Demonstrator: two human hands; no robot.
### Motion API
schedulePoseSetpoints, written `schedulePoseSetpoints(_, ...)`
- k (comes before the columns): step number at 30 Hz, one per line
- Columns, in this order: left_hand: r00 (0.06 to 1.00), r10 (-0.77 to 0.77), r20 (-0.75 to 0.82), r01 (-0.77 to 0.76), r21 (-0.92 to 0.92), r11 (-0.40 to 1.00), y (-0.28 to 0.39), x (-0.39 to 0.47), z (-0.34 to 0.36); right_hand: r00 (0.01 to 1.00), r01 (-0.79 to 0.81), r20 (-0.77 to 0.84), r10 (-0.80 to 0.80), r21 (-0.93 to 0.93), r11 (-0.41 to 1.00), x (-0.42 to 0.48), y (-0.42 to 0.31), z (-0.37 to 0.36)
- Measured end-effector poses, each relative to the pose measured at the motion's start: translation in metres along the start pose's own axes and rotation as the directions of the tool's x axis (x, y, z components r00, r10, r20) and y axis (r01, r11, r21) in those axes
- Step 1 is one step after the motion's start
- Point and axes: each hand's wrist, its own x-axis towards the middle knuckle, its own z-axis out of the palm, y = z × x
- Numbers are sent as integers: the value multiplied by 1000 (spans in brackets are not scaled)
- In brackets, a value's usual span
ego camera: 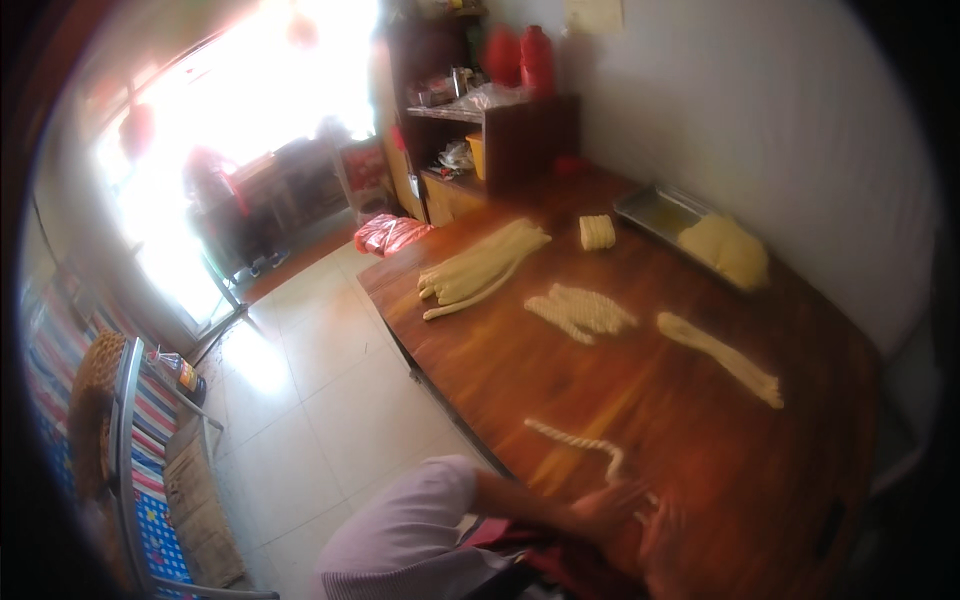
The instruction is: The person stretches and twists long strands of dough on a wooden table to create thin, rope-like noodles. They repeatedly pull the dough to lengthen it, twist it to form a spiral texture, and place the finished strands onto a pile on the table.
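A twisted rope of dough (574, 439) lies on the wooden table (720, 450) close to me, bending down to my hands. My left hand (611, 510) rests flat over its lower end, fingers stretched out. Beside it, blurred, my right hand (664, 536) also has its fingers extended and touches the same end. A short bit of the rope shows between the two hands; the rest there is covered. Farther off lies a cluster of twisted dough pieces (581, 311). To its right is a long bundle of dough strands (720, 356).
More long dough strips (484, 262) lie near the table's left edge, with a small dough block (597, 232) at the back. A metal tray (652, 210) by the wall holds a dough mass (724, 251). A shelf cabinet (525, 142) stands behind; a person (217, 187) is near the bright doorway.
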Motion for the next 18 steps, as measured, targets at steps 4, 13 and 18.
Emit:
schedulePoseSetpoints(4, 966, -254, -43, 255, 19, 967, 23, 13, 6, 909, -209, 382, 167, 71, 975, 34, 20, -7)
schedulePoseSetpoints(13, 918, 206, -340, -45, 427, 903, -2, 6, 15, 997, 69, 33, -67, -63, 996, -26, 19, 25)
schedulePoseSetpoints(18, 907, -407, -104, 399, -90, 912, 15, 46, -4, 988, -149, -24, 150, 19, 989, 30, 50, 38)
